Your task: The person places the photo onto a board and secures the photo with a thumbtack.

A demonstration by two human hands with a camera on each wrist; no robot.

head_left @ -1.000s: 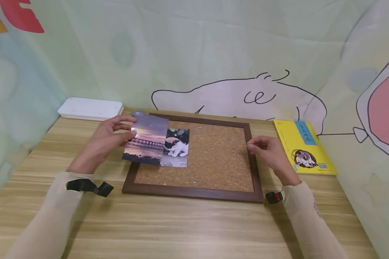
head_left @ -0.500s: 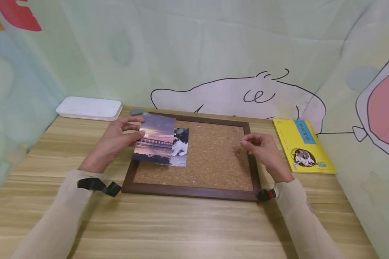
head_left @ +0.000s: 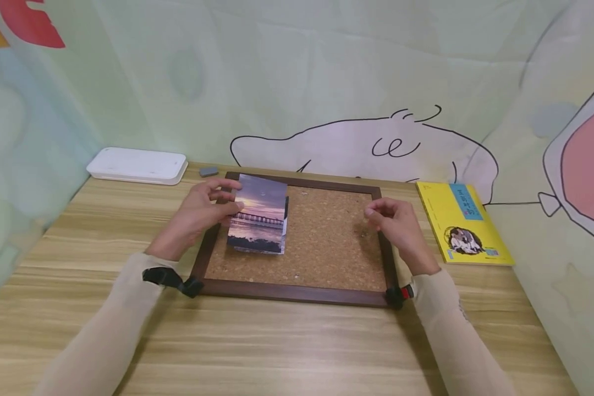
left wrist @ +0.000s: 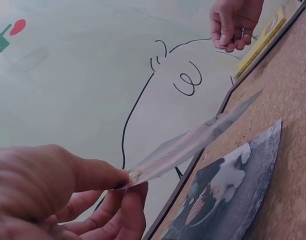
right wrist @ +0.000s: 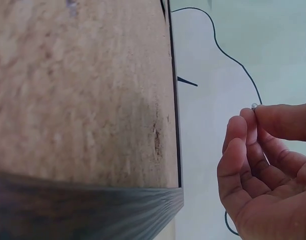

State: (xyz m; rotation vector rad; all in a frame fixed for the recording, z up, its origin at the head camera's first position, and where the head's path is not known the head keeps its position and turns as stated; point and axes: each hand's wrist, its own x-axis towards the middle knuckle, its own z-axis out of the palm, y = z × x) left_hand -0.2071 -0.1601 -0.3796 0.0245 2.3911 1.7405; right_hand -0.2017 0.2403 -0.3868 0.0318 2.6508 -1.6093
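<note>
My left hand (head_left: 198, 212) pinches a sunset photo (head_left: 257, 214) of a pier by its left edge, thumb on top. In the left wrist view that photo hangs tilted above a cat photo (left wrist: 225, 185), which lies on the cork board (head_left: 334, 242) with a small pin (left wrist: 191, 201) near one edge. From the head, the sunset photo covers nearly all of the cat photo. Over the board's right side, my right hand (head_left: 396, 223) pinches a tiny clear-headed pushpin (right wrist: 254, 105) between thumb and forefinger; the rest of it is hidden.
Small clear pins stand in the cork, one near the top (head_left: 304, 193) and another near the bottom (head_left: 297, 275). A brown wooden frame (head_left: 297, 292) borders the board. Behind lie a white case (head_left: 137, 165) and a grey block (head_left: 208, 171); a yellow book (head_left: 462, 223) lies to the right.
My left hand has carried the sunset photo rightward, from beside the cat photo to over it. The right hand has moved slightly left, in over the cork, still pinching the pushpin.
</note>
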